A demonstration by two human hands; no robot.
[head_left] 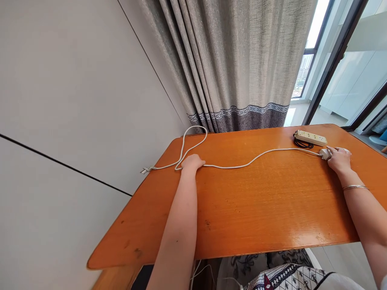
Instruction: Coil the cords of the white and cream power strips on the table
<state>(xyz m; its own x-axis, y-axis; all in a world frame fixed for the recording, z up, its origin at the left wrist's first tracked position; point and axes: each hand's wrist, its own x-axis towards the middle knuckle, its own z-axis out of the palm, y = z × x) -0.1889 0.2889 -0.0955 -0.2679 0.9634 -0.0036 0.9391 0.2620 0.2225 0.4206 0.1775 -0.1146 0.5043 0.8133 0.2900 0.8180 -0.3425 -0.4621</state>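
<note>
Head view: left hand (192,162) grasps the white power cord (284,149), likely limp; right hand (339,159) grips its end block (325,154), probably the firmer handhold.

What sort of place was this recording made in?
Probably a room in a high-rise home: a grey curtain hangs beyond the wooden table, and distant tower blocks show through the window at upper right.

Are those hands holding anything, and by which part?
The right hand holds the white cord by the block at its end. The left hand is on the cord nearer the plug; whether it grips is hidden.
</note>
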